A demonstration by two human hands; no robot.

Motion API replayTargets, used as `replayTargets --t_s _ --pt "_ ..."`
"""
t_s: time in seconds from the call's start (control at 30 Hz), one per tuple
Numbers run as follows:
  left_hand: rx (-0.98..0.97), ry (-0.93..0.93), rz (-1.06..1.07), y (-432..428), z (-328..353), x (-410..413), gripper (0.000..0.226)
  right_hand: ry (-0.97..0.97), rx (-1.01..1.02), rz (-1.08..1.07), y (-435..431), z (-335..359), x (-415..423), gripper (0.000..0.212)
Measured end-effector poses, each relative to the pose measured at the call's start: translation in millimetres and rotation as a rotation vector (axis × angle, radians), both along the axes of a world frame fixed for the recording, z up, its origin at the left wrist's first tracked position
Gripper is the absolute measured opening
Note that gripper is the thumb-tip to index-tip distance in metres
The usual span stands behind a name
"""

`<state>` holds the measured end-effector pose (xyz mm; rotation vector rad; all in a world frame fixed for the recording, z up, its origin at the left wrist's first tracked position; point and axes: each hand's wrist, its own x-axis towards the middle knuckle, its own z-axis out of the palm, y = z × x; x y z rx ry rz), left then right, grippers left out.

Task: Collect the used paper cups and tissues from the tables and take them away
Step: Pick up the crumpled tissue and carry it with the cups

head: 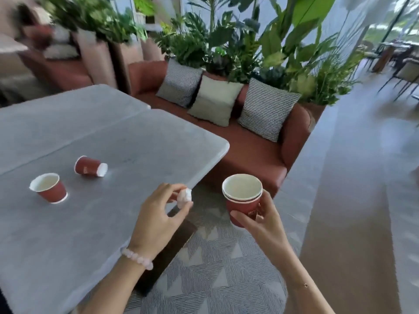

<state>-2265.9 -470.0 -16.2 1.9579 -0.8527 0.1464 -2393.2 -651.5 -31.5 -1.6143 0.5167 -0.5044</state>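
Left hand: your left hand (156, 214) pinches a balled tissue (184, 198) by the table (113, 137) corner.
Right hand: your right hand (260, 220) holds the stacked cups (242, 200) beside the table.
Do it well: drop the tissue in the top cup and keep the stack straight.
Left to get: the standing cup (48, 188) and the tipped cup (89, 166).

A grey table (136, 141), seemingly two tops butted along a seam, carries two red paper cups. The upright cup (48, 188) stands with its mouth open upward. The tipped cup (89, 166) lies on its side nearby, not touching it.
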Motion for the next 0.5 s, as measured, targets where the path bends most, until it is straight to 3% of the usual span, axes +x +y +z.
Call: replayTargets --t_s 0.5 --pt "0.016 0.046 0.379 -27.9 -26.0 90.8 0.023 0.065 0.087 0.439 -57.4 -17.3 182.0 0.064"
